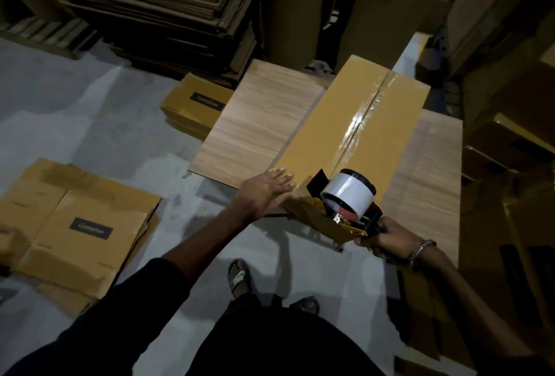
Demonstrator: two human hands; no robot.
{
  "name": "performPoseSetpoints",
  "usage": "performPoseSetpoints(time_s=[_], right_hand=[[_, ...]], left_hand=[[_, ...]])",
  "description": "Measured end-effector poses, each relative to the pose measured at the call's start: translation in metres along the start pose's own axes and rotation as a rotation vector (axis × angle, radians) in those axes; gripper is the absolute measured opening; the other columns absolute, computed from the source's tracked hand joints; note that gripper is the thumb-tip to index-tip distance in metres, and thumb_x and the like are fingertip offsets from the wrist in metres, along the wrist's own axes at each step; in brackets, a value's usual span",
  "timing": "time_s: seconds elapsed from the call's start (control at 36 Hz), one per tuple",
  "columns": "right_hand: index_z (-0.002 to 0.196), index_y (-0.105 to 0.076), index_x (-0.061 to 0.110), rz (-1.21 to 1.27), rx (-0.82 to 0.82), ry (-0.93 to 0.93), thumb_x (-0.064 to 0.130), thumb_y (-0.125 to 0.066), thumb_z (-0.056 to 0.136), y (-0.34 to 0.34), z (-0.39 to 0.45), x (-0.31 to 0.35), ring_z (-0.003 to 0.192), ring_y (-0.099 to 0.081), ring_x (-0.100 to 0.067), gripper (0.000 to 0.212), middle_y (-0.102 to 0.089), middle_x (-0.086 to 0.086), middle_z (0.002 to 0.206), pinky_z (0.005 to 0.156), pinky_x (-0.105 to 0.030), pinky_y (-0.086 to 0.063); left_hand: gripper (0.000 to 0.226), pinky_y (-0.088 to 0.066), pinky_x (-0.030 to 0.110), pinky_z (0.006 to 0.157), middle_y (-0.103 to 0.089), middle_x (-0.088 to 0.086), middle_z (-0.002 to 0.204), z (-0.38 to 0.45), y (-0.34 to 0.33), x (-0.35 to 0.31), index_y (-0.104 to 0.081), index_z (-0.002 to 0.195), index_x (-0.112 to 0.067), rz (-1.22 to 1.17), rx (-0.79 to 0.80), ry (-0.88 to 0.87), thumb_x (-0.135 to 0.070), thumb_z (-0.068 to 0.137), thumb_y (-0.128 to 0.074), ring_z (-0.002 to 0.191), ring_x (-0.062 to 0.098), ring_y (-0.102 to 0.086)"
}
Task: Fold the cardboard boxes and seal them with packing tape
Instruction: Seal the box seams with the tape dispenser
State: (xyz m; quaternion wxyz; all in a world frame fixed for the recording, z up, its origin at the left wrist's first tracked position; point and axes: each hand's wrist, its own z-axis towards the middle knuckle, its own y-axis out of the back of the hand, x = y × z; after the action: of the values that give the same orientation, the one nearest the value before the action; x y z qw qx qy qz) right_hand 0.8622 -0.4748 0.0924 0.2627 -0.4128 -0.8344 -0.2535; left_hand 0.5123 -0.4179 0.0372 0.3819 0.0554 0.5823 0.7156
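Nearest the camera, dark trousers and a sandal w/ a white logo on the strap, standing on grey concrete floor. Right hand, metal watch at the wrist, is clenched round the handle of a yellow tape dispenser; the dispenser carries a roll of packing tape, clear/whitish on a black core, and sits at the near end of the folded cardboard box. Left hand lies flat, fingers straight, palm pressing the box top at its near-left corner, just beside the dispenser's front. The box is closed, flaps meeting along the centre seam; a shiny strip of tape runs along that seam from the far edge toward the dispenser. Contents not visible. Box rests on a wood-grain table, running lengthwise away from the person. To the near left on the floor, a stack of flat unfolded boxes w/ a dark label; lettering too blurred to read for sure. Further out, beside the table's far-left edge, another pile of flat boxes w/ the same sort of dark label, also unreadable. Beyond that, a tall stack of flattened cardboard sheets and upright brown paper rolls. More made-up boxes are stacked at the right, in shadow.
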Motion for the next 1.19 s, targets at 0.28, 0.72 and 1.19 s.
performPoseSetpoints(time_s=[0.28,0.72,1.19], right_hand=[[0.073,-0.069,0.004,-0.037,-0.022,-0.009,0.016,-0.082,0.083,0.009,-0.001,-0.008,0.053,-0.048,-0.022,0.020,-0.054,-0.015,0.064,0.054,-0.032,-0.033],[0.075,-0.062,0.005,0.013,-0.009,0.056,0.000,-0.075,0.088,0.024,-0.009,-0.049,0.048,-0.045,-0.020,0.019,-0.052,-0.015,0.063,0.052,-0.031,-0.033],[0.081,-0.059,0.004,0.049,-0.031,0.049,0.007,-0.075,0.094,0.063,-0.068,-0.106,0.047,-0.041,-0.014,0.021,-0.050,-0.003,0.057,0.046,-0.025,-0.032]], left_hand=[[0.035,-0.037,0.034,0.122,-0.064,0.005,0.144,-0.009,-0.021,0.009,-0.073,0.133,-0.017,0.010,-0.060,-0.037,-0.023,0.104,-0.054,0.139,0.026,-0.057],[0.050,-0.052,0.042,0.109,-0.071,0.008,0.133,0.019,-0.022,-0.048,-0.079,0.120,-0.014,0.151,0.088,-0.075,-0.053,0.103,-0.053,0.125,0.025,-0.067],[0.040,-0.053,0.041,0.108,-0.070,-0.003,0.134,0.001,-0.052,-0.050,-0.078,0.124,-0.018,-0.039,-0.097,0.090,-0.048,0.102,-0.064,0.131,0.011,-0.063]])
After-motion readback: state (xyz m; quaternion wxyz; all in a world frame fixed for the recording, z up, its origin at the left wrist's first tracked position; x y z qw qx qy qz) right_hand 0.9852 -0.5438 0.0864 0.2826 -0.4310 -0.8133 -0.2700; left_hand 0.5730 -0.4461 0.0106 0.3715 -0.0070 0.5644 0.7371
